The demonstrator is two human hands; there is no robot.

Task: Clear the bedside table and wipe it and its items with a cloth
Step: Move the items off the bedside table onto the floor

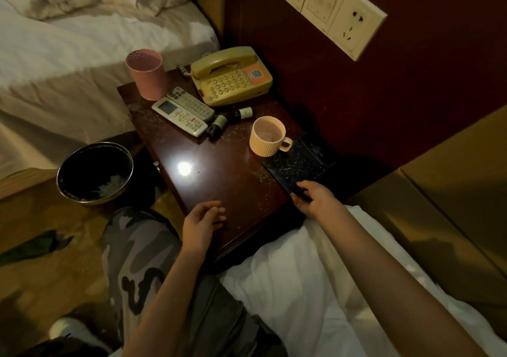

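The dark wooden bedside table (219, 181) is speckled with crumbs. On it stand a pink perforated cup (146, 75), a beige telephone (231, 78), two remote controls (182, 111), two small dark bottles (230, 119) lying on their sides, a ribbed pink mug (267, 137) and a dark speckled booklet (296, 166). My right hand (315, 198) pinches the booklet's near corner at the table's right edge. My left hand (201, 219) hovers over the table's front edge, its fingers loosely curled, holding nothing. No cloth is visible.
A black waste bin (94, 172) with a metal rim stands on the floor left of the table. White bedding (315, 288) lies under my right arm. Another bed (82, 41) is at the upper left. Wall switches and a socket (354, 24) sit above the table.
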